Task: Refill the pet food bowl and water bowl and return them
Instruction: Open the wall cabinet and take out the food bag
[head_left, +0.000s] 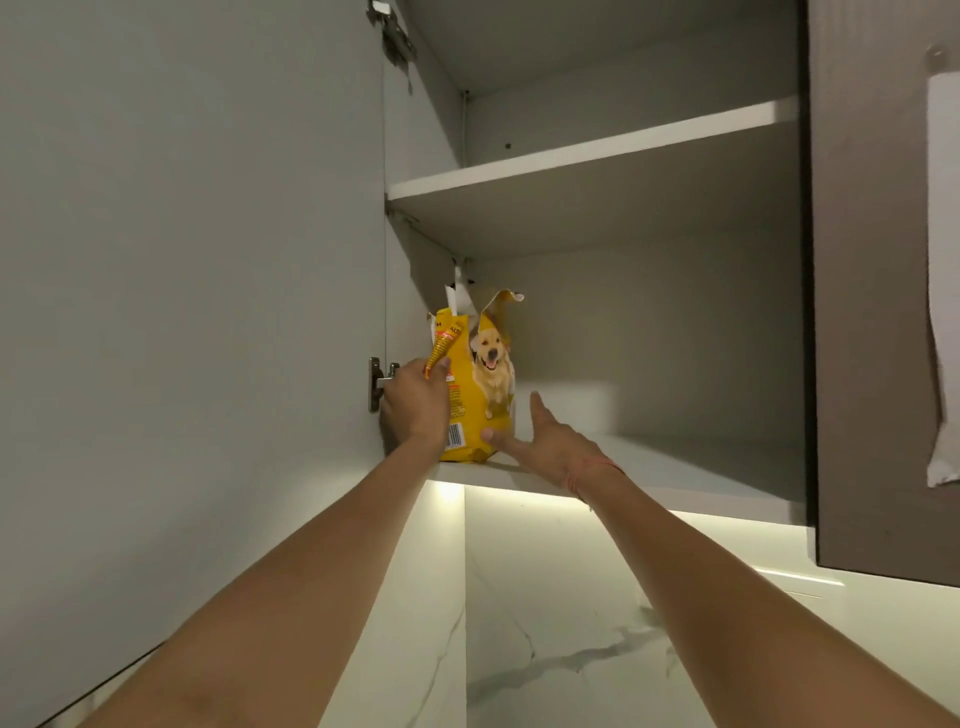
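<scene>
— What's that cupboard (623, 322) made of?

— Smooth, matt panels, pale grey inside, with a white flat shelf (587, 150) across the middle. The open door (182, 312) on the left is plain and flat too, with a metal hinge (375, 384) at its edge. The door (883, 260) on the right is dark brown, with a faint ribbed grain. Below, the wall (545, 623) looks like glossy white marble with grey veins.

— And the pet food?

— A yellow bag (480, 384), thin crinkly foil or plastic, torn open at the top so the edges stand up ragged. A golden dog is printed on the front, a barcode low on its side. It stands upright on the bottom shelf (675, 457), at the left end, close to the front edge.

— The hands?

— The left hand (415, 405) grips the bag's left side, fingers curled round it. The right hand (545, 436) is spread, fingers straight, with the thumb touching the bag's lower front. A thin red thread (597, 467) circles that wrist.
</scene>
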